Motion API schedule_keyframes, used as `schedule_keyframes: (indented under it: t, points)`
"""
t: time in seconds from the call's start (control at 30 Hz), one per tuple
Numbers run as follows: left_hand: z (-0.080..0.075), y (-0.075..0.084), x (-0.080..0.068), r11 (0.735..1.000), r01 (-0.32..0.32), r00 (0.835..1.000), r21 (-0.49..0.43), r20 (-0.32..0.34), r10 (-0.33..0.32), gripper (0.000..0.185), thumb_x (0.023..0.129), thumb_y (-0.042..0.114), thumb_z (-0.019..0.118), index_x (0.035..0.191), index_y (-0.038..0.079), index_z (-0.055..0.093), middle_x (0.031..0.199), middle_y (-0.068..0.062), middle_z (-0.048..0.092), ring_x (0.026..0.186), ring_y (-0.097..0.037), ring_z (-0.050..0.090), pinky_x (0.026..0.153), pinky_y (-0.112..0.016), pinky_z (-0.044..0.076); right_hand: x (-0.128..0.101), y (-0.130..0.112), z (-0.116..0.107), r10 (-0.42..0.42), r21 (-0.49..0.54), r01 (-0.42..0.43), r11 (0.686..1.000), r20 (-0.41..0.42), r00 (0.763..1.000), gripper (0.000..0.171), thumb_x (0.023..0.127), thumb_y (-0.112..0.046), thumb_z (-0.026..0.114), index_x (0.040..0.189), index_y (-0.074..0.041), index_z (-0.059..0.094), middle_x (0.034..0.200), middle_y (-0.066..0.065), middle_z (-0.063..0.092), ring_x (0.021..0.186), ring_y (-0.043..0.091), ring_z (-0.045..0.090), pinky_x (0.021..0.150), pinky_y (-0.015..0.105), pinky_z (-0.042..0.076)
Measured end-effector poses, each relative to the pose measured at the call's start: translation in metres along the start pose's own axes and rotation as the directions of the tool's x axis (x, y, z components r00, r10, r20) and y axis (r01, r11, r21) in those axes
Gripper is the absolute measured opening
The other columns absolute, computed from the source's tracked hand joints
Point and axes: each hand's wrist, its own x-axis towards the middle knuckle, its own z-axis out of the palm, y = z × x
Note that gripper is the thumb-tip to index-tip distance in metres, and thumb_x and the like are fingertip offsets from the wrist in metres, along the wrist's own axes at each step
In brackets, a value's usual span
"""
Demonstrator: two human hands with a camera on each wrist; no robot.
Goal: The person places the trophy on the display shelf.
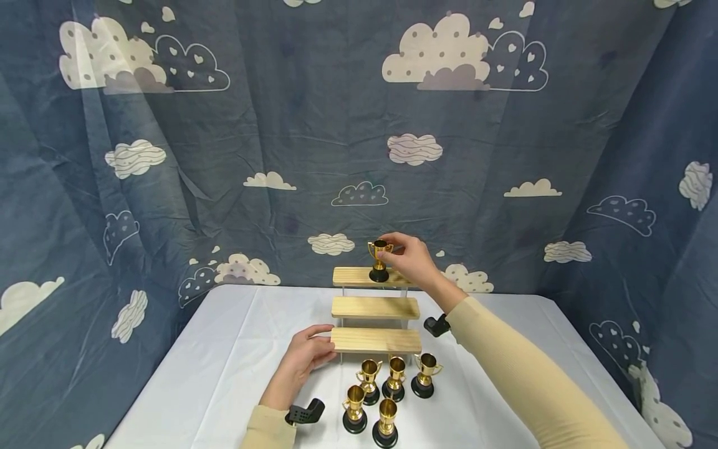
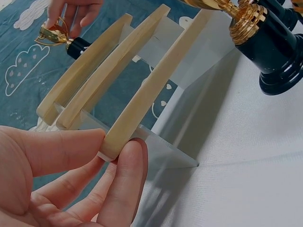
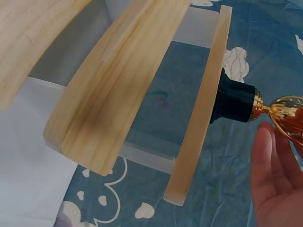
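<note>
Right hand: my right hand (image 1: 412, 259) is up at the far, top step, fingertips pinching the rim of a small gold trophy (image 1: 379, 260).
Trophy: it stands upright with its black base on the top step (image 1: 350, 276), about mid-width; the right wrist view shows the base flat against the wood.
Left hand: my left hand (image 1: 307, 352) rests on the table at the near left end of the wooden stand (image 1: 374, 308), thumb and fingers curled round the end of the bottom step (image 1: 376, 340).
Stand: three wooden steps rising away from me, on pale side panels; I think they are clear plastic, but the view is too blurred to be sure.
Other trophies: five more gold trophies (image 1: 387, 389) stand upright just near of the bottom step, three in a far row, two nearer me.
Table: a white cloth (image 1: 224, 349) covers it.
Backdrop: a blue curtain (image 1: 280, 125) with clouds hangs behind and to both sides.
</note>
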Motion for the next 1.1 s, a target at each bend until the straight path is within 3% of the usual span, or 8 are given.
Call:
schedule_keyframes:
  t: [0.13,0.47,1.1]
  points:
    - [0.000,-0.001,0.000,1.000,0.000,1.000,-0.001,0.001,0.000,0.056,0.082,-0.010,0.068,0.136,-0.008,0.053,0.098,-0.016,0.072,0.083,-0.022,0.072,0.078,-0.036,0.061,0.001,-0.002,0.001,-0.001,-0.010,0.001,1.000,-0.032,0.999,0.041,0.091,-0.036,0.076,0.128,-0.022,0.066,0.116,-0.002,0.065,0.093,0.017,0.066,0.075,0.040,0.059]
    - [-0.001,-0.002,0.000,1.000,-0.002,1.000,-0.001,0.006,0.002,0.056,0.082,-0.010,0.067,0.136,-0.008,0.053,0.100,-0.017,0.071,0.083,-0.022,0.072,0.078,-0.036,0.061,0.006,-0.001,0.008,0.002,0.058,0.000,0.998,-0.042,0.999,0.038,0.092,-0.030,0.076,0.127,-0.020,0.067,0.115,0.002,0.065,0.093,0.021,0.067,0.076,0.050,0.061]
    - [0.000,-0.001,0.002,1.000,0.000,1.000,0.000,-0.005,0.000,0.056,0.083,-0.010,0.067,0.137,-0.007,0.053,0.100,-0.015,0.072,0.084,-0.022,0.072,0.078,-0.036,0.061,0.006,0.004,0.008,-0.001,0.049,0.002,0.999,-0.029,1.000,0.037,0.092,-0.034,0.075,0.127,-0.025,0.066,0.112,0.001,0.065,0.092,0.018,0.067,0.072,0.044,0.061]
